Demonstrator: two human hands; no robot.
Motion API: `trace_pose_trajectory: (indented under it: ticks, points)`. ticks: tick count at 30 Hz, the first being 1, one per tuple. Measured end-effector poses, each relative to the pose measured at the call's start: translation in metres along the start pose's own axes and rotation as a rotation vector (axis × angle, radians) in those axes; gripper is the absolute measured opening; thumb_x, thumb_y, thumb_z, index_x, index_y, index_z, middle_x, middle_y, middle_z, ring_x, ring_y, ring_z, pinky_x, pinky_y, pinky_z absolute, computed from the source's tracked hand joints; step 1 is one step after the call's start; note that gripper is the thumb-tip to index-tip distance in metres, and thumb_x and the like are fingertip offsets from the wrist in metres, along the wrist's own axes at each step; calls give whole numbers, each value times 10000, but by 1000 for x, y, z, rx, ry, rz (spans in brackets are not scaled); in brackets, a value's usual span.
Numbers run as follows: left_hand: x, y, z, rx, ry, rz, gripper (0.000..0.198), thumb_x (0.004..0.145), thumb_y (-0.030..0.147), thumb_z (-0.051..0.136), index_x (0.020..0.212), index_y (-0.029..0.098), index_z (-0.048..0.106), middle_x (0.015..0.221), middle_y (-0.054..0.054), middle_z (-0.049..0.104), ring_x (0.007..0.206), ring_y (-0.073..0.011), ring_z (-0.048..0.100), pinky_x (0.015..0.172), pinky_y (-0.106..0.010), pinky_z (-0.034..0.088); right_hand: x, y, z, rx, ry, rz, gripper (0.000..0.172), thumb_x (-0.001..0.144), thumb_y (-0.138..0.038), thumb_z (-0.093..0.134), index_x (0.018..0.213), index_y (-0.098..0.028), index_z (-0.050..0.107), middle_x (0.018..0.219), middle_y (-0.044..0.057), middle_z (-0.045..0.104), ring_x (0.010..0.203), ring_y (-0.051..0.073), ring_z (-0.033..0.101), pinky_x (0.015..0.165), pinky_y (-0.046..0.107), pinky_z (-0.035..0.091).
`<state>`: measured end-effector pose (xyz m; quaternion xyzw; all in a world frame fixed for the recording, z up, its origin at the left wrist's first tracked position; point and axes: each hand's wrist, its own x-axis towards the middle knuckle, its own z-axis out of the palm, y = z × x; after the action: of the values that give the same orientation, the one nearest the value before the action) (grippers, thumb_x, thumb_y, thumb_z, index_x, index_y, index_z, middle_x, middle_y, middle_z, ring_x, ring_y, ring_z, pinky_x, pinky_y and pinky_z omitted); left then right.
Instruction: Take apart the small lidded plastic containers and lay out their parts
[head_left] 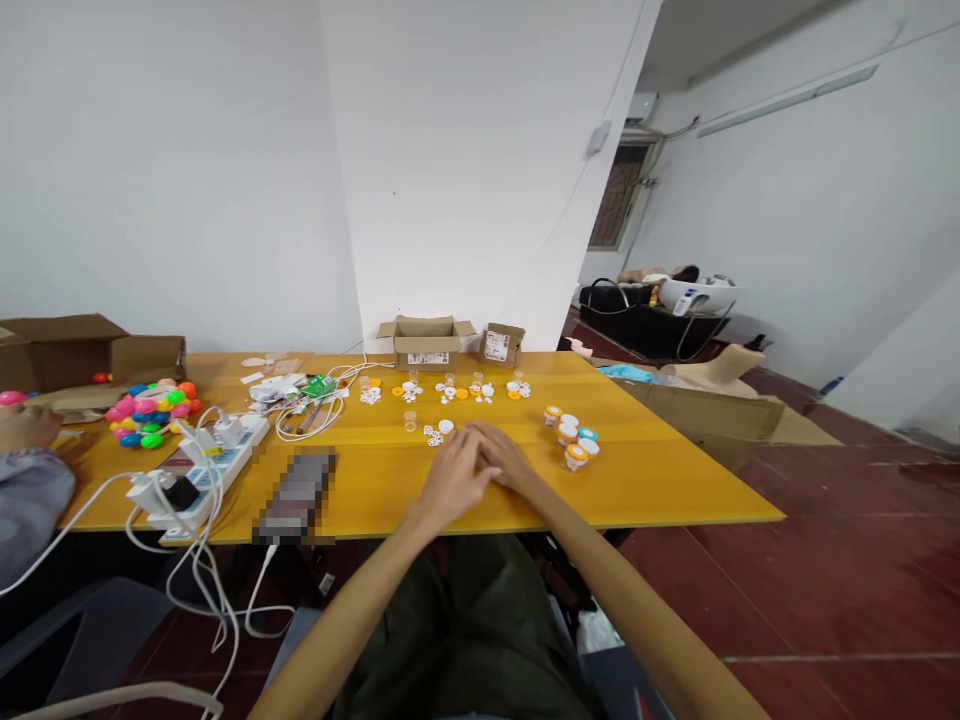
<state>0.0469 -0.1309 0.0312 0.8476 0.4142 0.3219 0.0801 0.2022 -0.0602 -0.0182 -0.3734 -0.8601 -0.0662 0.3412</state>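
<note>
My left hand [455, 478] and my right hand [504, 458] meet over the table near its front edge, fingers together and overlapping. Whether anything lies between them is hidden. Just beyond my left hand are a white round lid [446, 427], small white cut-out pieces [433, 435] and a clear cup [410, 421]. Farther back runs a row of similar clear cups with white pieces [370, 396] and orange rings [514, 394]. To the right of my hands stands a group of several small tubs with orange, white and teal lids [576, 456].
The yellow table [660, 480] holds two cardboard boxes [426, 345] at the back. At left lie a power strip [240, 450] with white cables, a phone [296, 497] and colourful balls [150, 412]. Another person's sleeve [34, 505] shows at far left.
</note>
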Motion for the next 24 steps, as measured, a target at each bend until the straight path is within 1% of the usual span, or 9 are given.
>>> trace_pose_trajectory:
  ticks: [2,4,6,9,11,14,17,21,24]
  points:
    - [11,-21,-12,44,14,-69,324,825,312,737,1073,234,545,1126,-73,601,1132,-272,537,993,-442,438,1,-2,-2,9,-28,6,245,940,-201,495,1132,-237,642,1109,97,686,1019,242,639,912,406,540]
    - [18,-34,-18,84,-42,-124,447,771,303,787,1133,225,535,1194,-91,575,1187,-299,499,998,-466,428,4,-6,-6,12,-38,25,248,951,-168,457,1095,-231,648,1075,91,679,971,218,639,883,370,538]
    - [23,-42,-19,113,-105,-162,492,726,292,819,1132,224,551,1264,-105,544,1230,-321,468,1012,-487,413,7,-11,-10,15,-38,22,255,957,-146,437,1046,-234,659,1075,83,670,969,202,635,881,348,532]
    - [29,-51,-14,119,-157,-166,400,745,337,795,1078,231,602,1355,-116,494,1293,-350,412,1046,-527,380,8,-15,-14,14,-30,0,254,963,-140,438,1011,-238,668,1105,81,662,987,196,631,885,341,528]
    - [31,-54,-10,116,-158,-169,340,767,354,769,1048,227,627,1376,-116,481,1311,-358,387,1060,-541,364,8,-17,-15,12,-24,-10,258,966,-138,437,1006,-237,672,1107,83,662,986,196,631,879,340,529]
    - [30,-57,-5,121,-122,-172,287,786,352,745,1026,228,648,1361,-106,496,1301,-347,386,1070,-539,357,7,-17,-14,6,-5,2,269,957,-133,440,1022,-242,677,1092,82,662,979,201,628,880,351,531]
    - [28,-58,-4,130,-88,-151,251,793,348,738,1005,237,660,1336,-93,515,1279,-335,395,1076,-533,348,5,-16,-13,2,-1,19,294,926,-111,458,1059,-253,678,1096,78,658,983,210,624,891,367,531]
    - [27,-58,-7,134,-87,-140,126,828,296,693,932,227,668,1291,-92,545,1266,-324,405,1068,-515,347,4,-15,-13,5,-37,-5,345,874,-59,470,1060,-250,690,1118,78,653,1001,211,621,897,368,528]
    - [26,-59,-8,133,-77,-118,107,840,281,671,934,230,669,1267,-91,558,1259,-315,409,1058,-501,354,4,-14,-12,3,-42,-8,387,854,-40,470,1088,-251,693,1137,84,651,1025,216,617,908,371,525]
